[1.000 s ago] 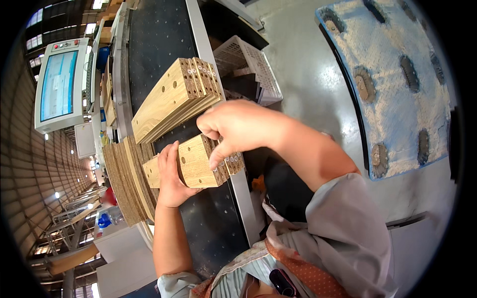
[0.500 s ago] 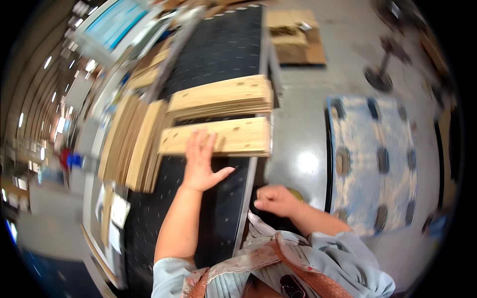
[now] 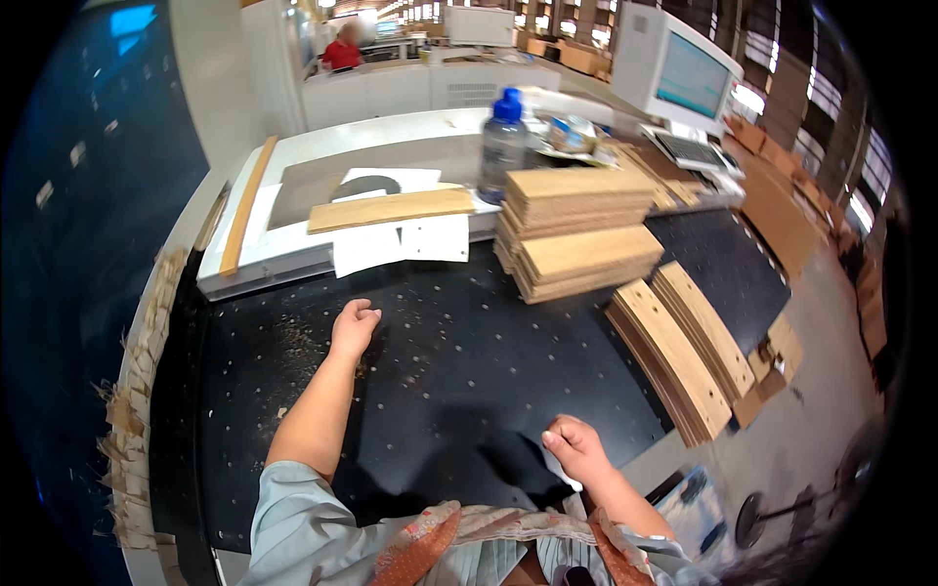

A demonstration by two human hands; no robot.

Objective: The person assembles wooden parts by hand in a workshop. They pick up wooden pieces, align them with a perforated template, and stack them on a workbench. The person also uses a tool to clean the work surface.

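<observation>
My left hand hangs over the black table, fingers loosely bent and a little apart, nothing visible in it. White paper sheets and a thin wood strip lie just beyond it. My right hand is closed in a fist near the table's front edge. A narrow white strip shows beside its fingers; whether the fist grips it is unclear. To the right stand stacks of flat wooden boards: a tall stack, a lower stack before it, and two slanting stacks at the table's right edge.
Behind the boards are a clear bottle with a blue cap, a monitor and a keyboard. Another wood strip lies on the white ledge at left. A person in red is far off. A fan stand is at lower right.
My view has swung left along the table. My left hand has come off the board stack and is now over the bare black surface. My right hand stays closed.
</observation>
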